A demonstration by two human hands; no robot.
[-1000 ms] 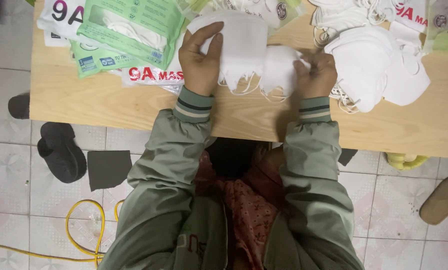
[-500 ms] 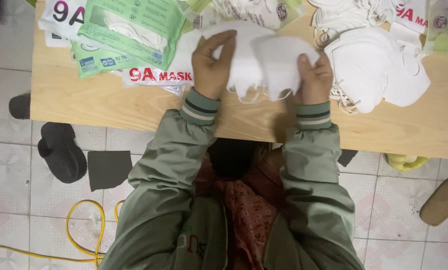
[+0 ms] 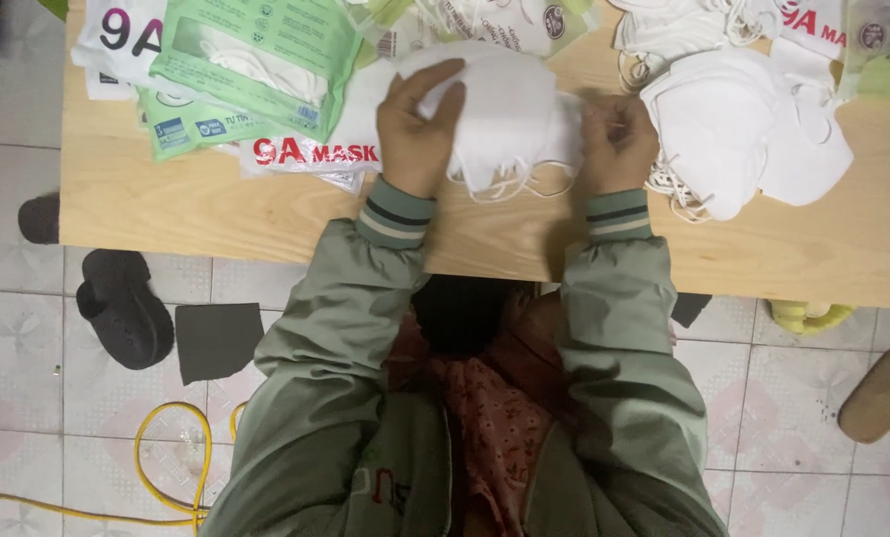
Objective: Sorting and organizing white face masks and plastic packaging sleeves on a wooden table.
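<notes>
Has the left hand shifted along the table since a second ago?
Yes. The left hand has moved slightly right, away from the green packets, and now lies flat on the white masks held between both hands.

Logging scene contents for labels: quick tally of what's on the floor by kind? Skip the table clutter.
Black slippers: 2, one whole, one partly cut off at the left edge
Dark flat square piece: 1
Yellow cable: 1
Tan shoe: 1
Yellow-green slipper, mostly under the wooden table: 1
Total: 6
</notes>
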